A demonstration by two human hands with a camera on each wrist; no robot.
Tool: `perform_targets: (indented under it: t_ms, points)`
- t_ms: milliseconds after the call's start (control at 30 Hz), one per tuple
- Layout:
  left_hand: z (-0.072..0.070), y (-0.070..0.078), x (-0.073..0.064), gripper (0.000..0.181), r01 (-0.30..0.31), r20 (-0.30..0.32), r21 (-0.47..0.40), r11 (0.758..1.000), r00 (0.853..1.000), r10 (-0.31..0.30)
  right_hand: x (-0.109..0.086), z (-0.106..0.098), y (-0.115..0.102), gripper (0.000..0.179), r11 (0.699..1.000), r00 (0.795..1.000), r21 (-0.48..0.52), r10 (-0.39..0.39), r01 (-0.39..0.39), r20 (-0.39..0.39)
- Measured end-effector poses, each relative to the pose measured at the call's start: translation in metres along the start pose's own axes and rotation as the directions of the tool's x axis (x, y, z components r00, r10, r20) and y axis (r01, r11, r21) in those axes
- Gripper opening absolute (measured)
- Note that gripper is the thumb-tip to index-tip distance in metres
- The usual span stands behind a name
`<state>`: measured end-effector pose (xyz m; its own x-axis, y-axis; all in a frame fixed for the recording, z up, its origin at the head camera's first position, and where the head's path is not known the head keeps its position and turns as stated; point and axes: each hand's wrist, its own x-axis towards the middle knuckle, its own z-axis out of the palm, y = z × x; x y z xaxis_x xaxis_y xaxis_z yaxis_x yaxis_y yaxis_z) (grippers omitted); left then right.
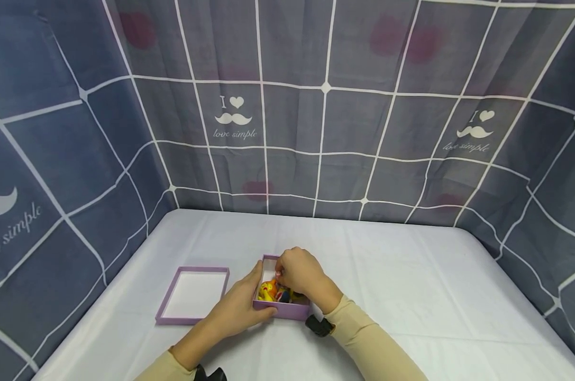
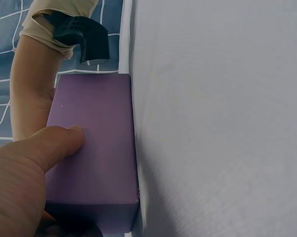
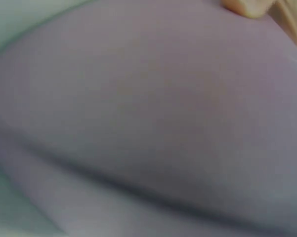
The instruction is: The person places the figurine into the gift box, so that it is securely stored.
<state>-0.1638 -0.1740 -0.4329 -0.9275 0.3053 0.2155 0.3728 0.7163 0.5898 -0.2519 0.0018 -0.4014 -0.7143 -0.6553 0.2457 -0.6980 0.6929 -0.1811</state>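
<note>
An open purple box (image 1: 287, 311) with a pale inside sits on the white table. Colourful toy figures lie in its near end, a yellow and orange one (image 1: 267, 290) at the left. My left hand (image 1: 242, 301) grips the box, fingers along its left side; in the left wrist view the thumb (image 2: 64, 143) presses on the purple wall. My right hand (image 1: 301, 270) reaches over the box's right side with curled fingers. They pinch a small pinkish figure (image 1: 279, 274), mostly hidden by the hand. The right wrist view is mostly a blurred purple box wall (image 3: 163, 108).
Left of the box lies a shallow purple-rimmed lid (image 1: 201, 296), its white inside facing up. A white cloth (image 1: 387, 275) covers the table. Grey-blue checked curtains (image 1: 292, 121) stand behind it and along both sides.
</note>
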Motion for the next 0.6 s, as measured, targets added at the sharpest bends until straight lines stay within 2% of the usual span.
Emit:
perform_targets:
  t_ms: [367, 600]
  points:
    - [-0.0001, 0.0008, 0.0005, 0.107, 0.000, -0.001, 0.006, 1.000, 1.000, 0.000, -0.0003, 0.0062, -0.0016, 0.009, 0.990, 0.992, 0.056, 0.129, -0.129, -0.004]
    - [0.0003, 0.0005, 0.0005, 0.107, 0.004, 0.003, 0.005, 1.000, 1.000, -0.004, 0.0009, 0.0064, -0.0040, 0.007, 0.973, 0.975, 0.067, 0.221, -0.222, 0.027]
